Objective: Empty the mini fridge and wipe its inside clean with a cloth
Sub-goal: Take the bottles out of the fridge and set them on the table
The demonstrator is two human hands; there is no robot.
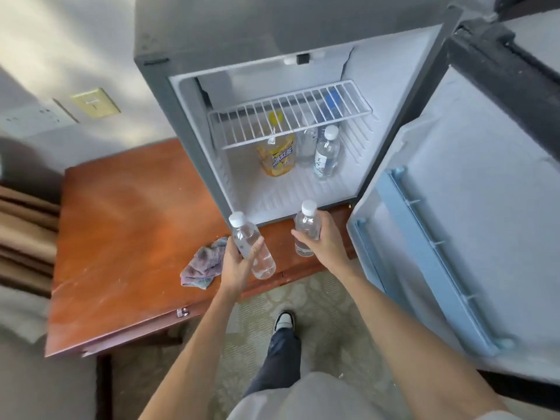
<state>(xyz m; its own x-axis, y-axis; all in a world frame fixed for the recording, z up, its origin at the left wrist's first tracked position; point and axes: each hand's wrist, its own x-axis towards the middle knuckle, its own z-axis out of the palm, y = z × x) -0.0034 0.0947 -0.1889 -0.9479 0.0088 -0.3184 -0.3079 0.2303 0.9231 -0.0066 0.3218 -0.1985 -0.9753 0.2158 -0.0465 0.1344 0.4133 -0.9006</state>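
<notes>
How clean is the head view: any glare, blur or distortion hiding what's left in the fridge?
Head view: wide-angle bend splays the fridge walls and door; left edge blurred; daylight sheen on the table; the wire shelf partly screens the yellow bottle and a blue-capped bottle behind, so the count inside is uncertain.

At frame centre the mini fridge (pixel 394 86) stands open, its front floor free. A wire shelf (pixel 288 113) roofs the back, where a yellow bottle (pixel 277 156) and clear bottles (pixel 327 153) stand. The door (pixel 485 177) walls the right; at left lies open bench (pixel 127 222) beyond a cloth (pixel 203 265).
</notes>
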